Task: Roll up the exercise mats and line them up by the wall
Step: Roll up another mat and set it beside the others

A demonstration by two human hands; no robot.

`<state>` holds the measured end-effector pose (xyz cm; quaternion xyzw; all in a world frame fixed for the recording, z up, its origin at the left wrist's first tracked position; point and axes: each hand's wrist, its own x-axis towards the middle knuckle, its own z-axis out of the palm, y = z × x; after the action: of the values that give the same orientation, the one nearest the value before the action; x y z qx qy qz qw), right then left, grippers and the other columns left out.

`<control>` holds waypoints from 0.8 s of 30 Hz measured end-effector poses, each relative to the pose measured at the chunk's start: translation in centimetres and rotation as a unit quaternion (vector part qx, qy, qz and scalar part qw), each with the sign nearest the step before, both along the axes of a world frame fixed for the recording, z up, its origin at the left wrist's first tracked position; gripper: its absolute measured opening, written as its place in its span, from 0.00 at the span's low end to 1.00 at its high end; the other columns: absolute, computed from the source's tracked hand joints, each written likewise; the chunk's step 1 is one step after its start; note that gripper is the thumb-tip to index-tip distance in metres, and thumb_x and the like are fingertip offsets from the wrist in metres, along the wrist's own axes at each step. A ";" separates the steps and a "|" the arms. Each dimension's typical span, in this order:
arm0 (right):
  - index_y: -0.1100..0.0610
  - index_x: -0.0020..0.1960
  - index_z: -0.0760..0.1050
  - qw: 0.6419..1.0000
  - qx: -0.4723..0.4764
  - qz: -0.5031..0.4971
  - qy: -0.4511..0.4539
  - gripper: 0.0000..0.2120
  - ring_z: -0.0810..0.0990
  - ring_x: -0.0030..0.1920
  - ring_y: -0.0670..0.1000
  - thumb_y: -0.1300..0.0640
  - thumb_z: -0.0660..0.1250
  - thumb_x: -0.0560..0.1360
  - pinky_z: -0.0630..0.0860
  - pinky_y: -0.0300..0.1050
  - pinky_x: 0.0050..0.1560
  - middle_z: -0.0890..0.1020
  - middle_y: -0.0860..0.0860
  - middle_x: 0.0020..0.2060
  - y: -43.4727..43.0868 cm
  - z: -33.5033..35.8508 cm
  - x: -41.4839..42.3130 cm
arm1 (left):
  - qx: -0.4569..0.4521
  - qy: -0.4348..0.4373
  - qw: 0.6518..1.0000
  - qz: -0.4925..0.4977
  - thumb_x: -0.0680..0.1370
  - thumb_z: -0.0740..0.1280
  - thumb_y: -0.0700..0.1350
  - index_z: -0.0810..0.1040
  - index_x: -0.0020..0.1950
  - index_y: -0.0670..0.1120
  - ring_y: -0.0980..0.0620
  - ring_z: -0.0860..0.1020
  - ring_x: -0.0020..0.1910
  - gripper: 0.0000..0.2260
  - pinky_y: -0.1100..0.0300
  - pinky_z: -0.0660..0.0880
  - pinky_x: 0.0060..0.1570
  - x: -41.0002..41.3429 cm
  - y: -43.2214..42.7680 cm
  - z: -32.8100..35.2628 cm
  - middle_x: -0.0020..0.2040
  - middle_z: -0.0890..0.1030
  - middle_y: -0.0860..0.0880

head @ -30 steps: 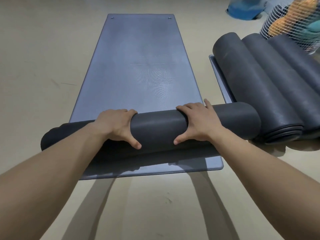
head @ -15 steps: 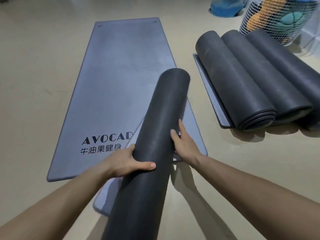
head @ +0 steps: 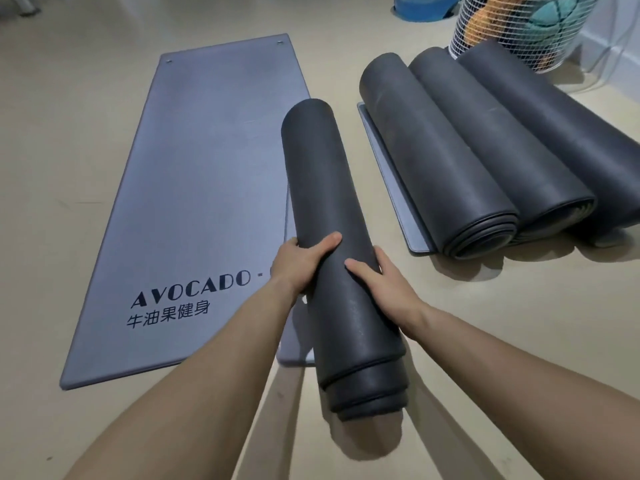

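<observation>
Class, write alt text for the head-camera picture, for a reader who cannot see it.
A left hand and right hand hold a rolled dark mat. A flat grey mat printed AVOCADO lies left of it; three rolled mats lie right, near a mesh basket.

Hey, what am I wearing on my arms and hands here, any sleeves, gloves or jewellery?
Nothing that shows. The left hand and right hand are bare, with no gloves, rings or bands. The left forearm and right forearm are uncovered down to the frame's edge, with no sleeve, watch or bracelet at either wrist.
</observation>
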<state>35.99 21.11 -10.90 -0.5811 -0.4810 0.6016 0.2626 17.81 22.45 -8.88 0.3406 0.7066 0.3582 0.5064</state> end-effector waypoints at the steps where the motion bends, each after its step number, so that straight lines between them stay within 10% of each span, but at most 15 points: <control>1: 0.38 0.67 0.74 1.000 0.009 -0.007 -0.004 0.30 0.85 0.56 0.47 0.32 0.74 0.67 0.79 0.54 0.64 0.85 0.40 0.58 1.1 0.4 1.0 | 0.006 -0.022 1.000 -0.003 0.68 0.79 0.63 0.78 0.62 0.51 0.52 0.84 0.53 0.28 0.54 0.82 0.51 1.1 0.6 -0.1 0.56 0.85 0.53; 13: 0.36 0.79 0.57 0.981 0.047 0.013 -0.186 0.48 0.80 0.64 0.55 0.24 0.67 0.63 0.78 0.58 0.63 0.78 0.46 0.67 8.8 3.6 3.3 | -0.031 -0.096 0.993 -0.057 0.82 0.70 0.51 0.75 0.68 0.54 0.45 0.83 0.58 0.16 0.49 0.84 0.49 4.5 6.7 0.2 0.63 0.82 0.52; 24: 0.45 0.83 0.54 0.881 0.177 -0.026 -0.437 0.30 0.70 0.71 0.60 0.39 0.56 0.84 0.72 0.58 0.61 0.65 0.57 0.78 19.7 2.1 0.3 | -0.003 -0.081 0.988 -0.133 0.78 0.70 0.57 0.74 0.69 0.50 0.44 0.83 0.56 0.22 0.44 0.82 0.56 5.0 22.0 -3.9 0.62 0.83 0.49</control>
<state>36.28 40.80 -8.81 -0.7414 -0.6301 0.1842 0.1395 22.80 44.46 -12.78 0.3996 0.6128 0.3122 0.6060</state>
